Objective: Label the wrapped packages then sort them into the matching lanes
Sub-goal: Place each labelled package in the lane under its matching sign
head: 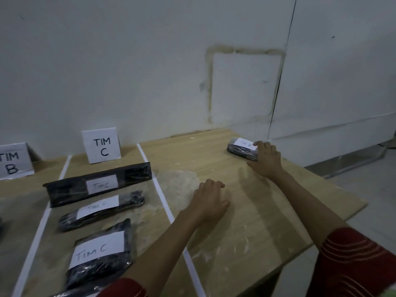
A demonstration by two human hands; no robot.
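Three wrapped packages (132, 200) marked "Tim C" lie in the lane in front of the TIM C sign (101, 146), so they look sorted already. One small wrapped package (240, 150) sits far off at the back right of the desk (257, 211), past the white tape line (162, 194). Its label's last letter is too small to read. The right hand (266, 160) reaches for it, fingers (263, 145) bent over its near end, likely to carry it to its lane. The left hand (211, 200) rests on the desk, fingers loosely curled and holding nothing.

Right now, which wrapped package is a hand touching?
The small package at far right: the right hand holds it. The three in lane C lie untouched.
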